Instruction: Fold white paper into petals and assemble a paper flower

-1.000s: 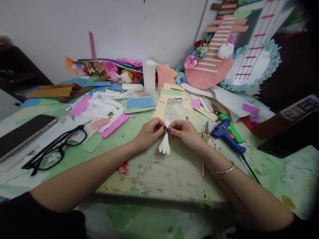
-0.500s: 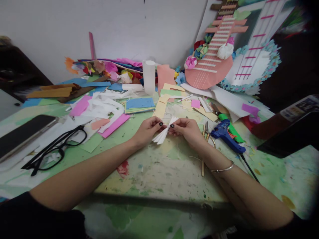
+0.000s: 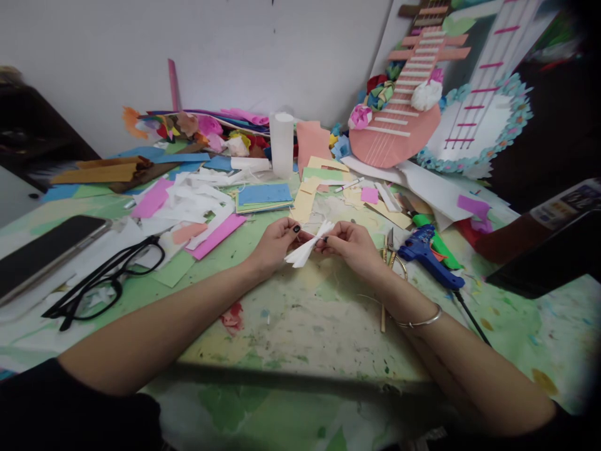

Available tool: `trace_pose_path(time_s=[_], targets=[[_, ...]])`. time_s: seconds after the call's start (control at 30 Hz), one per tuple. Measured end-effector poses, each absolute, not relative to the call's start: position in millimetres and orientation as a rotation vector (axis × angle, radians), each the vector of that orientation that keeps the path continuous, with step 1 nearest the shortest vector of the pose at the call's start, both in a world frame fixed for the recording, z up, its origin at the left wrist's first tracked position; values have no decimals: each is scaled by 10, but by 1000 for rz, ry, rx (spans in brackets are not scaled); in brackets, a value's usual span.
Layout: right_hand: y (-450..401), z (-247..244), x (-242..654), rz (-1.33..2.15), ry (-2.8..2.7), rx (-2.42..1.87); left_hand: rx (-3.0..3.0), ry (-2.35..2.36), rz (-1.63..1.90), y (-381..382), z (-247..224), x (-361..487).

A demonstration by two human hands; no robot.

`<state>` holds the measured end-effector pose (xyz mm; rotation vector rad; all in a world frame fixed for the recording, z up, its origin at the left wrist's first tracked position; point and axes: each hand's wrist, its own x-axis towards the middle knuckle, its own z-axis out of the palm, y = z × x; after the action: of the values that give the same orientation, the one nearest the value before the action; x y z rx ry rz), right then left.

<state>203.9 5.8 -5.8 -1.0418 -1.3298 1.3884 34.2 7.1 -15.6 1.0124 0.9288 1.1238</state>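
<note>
A bundle of white paper strips [image 3: 303, 250], pinched at its middle and fanned at both ends, is held between my two hands above the paint-stained table [image 3: 291, 338]. My left hand [image 3: 278, 245] is closed, its fingers curled at the left side of the bundle, with the thumb raised a little. Thumb and fingers of my right hand [image 3: 353, 245] pinch the middle of the bundle from the right. The fingertips behind the paper are partly hidden.
Scissors [image 3: 390, 244] and a blue glue gun [image 3: 429, 254] lie right of my right hand. Black glasses [image 3: 110, 282] and a phone [image 3: 51, 257] are at left. Behind are coloured papers [image 3: 263, 195], a white roll [image 3: 282, 145] and a paper instrument [image 3: 399, 125].
The left thumb has lifted away from the middle of the white bundle. The bundle has tilted slightly and its lower end has risen a little to the left.
</note>
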Motion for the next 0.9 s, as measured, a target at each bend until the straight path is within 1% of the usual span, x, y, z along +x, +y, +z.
trace_pose_path(time_s=[0.27, 0.6, 0.8, 0.9], targets=[[46, -54, 2032, 1404, -1349, -1023, 1060, 1007, 1139, 62, -136, 358], [43, -73, 1980, 1388, -1280, -1002, 1010, 995, 1170, 47, -134, 363], [50, -51, 1957, 1296, -1289, -1026, 973, 956, 1179, 13, -150, 412], [64, -83, 1959, 1268, -1297, -1045, 1125, 985, 1211, 20, -150, 379]])
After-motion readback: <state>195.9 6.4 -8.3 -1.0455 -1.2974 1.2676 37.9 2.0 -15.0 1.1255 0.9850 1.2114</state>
